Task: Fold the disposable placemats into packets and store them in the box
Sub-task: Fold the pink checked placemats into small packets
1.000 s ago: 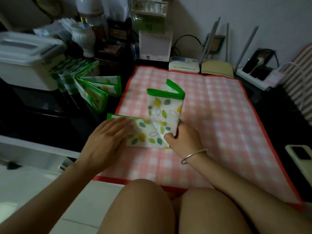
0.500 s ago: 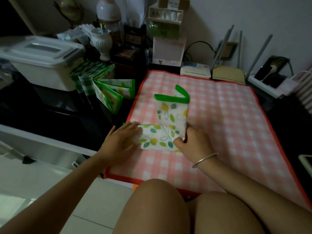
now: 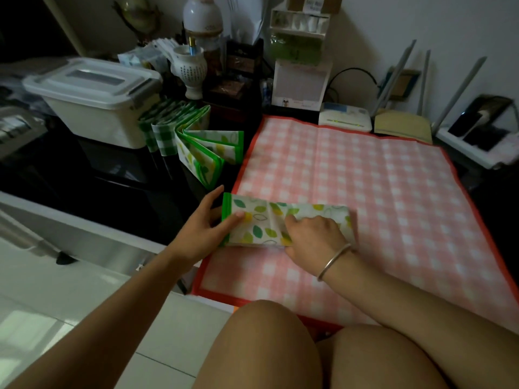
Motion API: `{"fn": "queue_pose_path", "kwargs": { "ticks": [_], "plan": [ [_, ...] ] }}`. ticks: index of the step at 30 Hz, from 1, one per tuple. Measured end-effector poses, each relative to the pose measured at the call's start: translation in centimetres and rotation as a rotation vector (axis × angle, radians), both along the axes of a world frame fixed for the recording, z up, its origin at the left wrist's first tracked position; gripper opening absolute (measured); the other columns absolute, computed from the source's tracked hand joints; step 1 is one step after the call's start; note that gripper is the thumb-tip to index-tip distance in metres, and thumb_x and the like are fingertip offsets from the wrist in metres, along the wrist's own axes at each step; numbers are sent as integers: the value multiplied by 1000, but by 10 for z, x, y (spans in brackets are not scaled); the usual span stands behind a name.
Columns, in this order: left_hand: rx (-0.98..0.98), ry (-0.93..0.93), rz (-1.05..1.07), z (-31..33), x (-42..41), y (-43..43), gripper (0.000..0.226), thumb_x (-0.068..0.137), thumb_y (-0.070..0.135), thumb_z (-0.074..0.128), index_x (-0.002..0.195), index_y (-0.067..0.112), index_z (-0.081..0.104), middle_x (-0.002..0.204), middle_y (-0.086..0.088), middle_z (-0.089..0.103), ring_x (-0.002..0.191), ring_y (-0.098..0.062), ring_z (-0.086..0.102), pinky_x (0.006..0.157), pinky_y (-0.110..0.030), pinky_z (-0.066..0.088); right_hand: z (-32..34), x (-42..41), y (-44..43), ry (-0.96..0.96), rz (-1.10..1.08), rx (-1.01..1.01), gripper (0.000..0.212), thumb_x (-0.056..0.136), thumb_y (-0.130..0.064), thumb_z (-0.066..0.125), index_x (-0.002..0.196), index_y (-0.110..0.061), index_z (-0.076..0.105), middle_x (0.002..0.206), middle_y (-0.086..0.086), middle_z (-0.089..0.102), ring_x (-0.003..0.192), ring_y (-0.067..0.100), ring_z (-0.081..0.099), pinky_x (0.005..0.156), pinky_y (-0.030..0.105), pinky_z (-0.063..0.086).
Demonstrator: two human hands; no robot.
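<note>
Characters on the white ceramic vase [image 3: 191, 74] and the label of the brown cardboard box [image 3: 313, 2] along the far edge are too blurred to read. The folded leaf-print disposable placemat with a green border [image 3: 261, 220] lies flat as a strip at the near-left edge of the pink-and-white checked mat with a red border [image 3: 393, 192], which spreads flat towards its far and right edges.

The left hand [image 3: 205, 228] has straight fingers against the strip's green end, thumb on top. The right hand [image 3: 311, 234], with a silver bangle [image 3: 334, 261] on its wrist, presses its fingertips down on the strip's middle, gripping nothing.

Green-edged folded packets [image 3: 196, 141] stand off the mat's far-left corner, beside the lidded white plastic storage box [image 3: 95, 108].
</note>
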State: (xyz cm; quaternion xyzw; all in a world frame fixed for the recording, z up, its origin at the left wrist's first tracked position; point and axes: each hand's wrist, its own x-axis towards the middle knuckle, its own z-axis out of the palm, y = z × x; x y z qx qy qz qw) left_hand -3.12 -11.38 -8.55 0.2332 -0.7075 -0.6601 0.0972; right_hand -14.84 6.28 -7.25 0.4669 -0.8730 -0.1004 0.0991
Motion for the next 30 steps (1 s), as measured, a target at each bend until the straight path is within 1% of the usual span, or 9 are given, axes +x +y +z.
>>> {"fn": "queue_pose_path", "kwargs": {
  "ticks": [3, 7, 12, 14, 16, 18, 22, 26, 30],
  "plan": [
    [-175, -13, 35, -10, 1, 2, 83, 87, 35, 68, 153, 37, 17, 124, 7, 64, 91, -5, 71, 73, -22, 58, -3, -4, 3, -138, 24, -124, 46, 85, -41, 60, 117, -10, 51, 92, 14, 69, 85, 35, 66, 61, 32, 36],
    [-421, 1, 114, -17, -2, 2, 80, 88, 32, 70, 152, 29, 24, 148, 8, 46, 120, 2, 50, 78, 1, 43, 3, -10, 12, -291, 13, -169, 34, 86, -44, 54, 109, -20, 45, 85, 1, 66, 84, 29, 64, 63, 32, 37],
    [-673, -18, 164, -24, -4, -1, 70, 84, 40, 73, 145, 30, 39, 137, 7, 56, 121, -15, 56, 97, -31, 47, -5, -28, 21, -256, 61, -387, 35, 86, -60, 47, 82, -25, 53, 67, -8, 58, 69, 17, 57, 62, 29, 34],
    [-773, -32, 176, -24, -6, -1, 67, 84, 45, 72, 142, 31, 42, 129, 6, 62, 113, -16, 61, 91, -35, 52, -13, -38, 20, -146, 93, -465, 36, 85, -54, 46, 86, -20, 60, 88, -2, 61, 85, 23, 57, 71, 31, 37],
    [-871, -40, 165, -23, -7, -3, 62, 85, 48, 70, 139, 31, 46, 122, 7, 66, 107, -17, 64, 84, -34, 53, -19, -46, 19, -199, 52, -387, 54, 85, -56, 40, 119, -19, 60, 127, 5, 56, 119, 30, 49, 98, 43, 39],
    [-945, -45, 140, -21, -7, -5, 57, 86, 46, 69, 137, 31, 48, 119, 6, 67, 104, -19, 66, 78, -32, 51, -26, -51, 22, -268, -12, -220, 69, 87, -66, 18, 147, -34, 32, 155, -1, 29, 143, 28, 23, 115, 52, 16],
    [-1020, -94, 54, -14, -10, -10, 52, 92, 47, 57, 139, 26, 49, 146, 0, 47, 124, -25, 53, 97, -41, 48, -36, -56, 25, -267, -57, -50, 76, 76, -72, -22, 147, -47, -9, 160, -14, 1, 148, 18, 3, 117, 51, 4],
    [-1470, 2, -170, 1, -11, -1, 68, 91, 58, 33, 142, 16, 49, 155, -12, 36, 145, -29, 29, 120, -53, 14, -40, -58, 24, -262, -63, -47, 76, 77, -71, -23, 147, -46, -9, 160, -14, 0, 148, 17, 2, 117, 52, 5],
    [-1722, 54, -520, -2, -13, 3, 70, 90, 47, 32, 147, 8, 40, 150, -15, 41, 142, -28, 35, 117, -49, 13, -41, -58, 24, -299, -68, -82, 81, 74, -73, -25, 148, -47, -6, 160, -15, 1, 148, 15, 1, 117, 51, 4]
  ]
}}
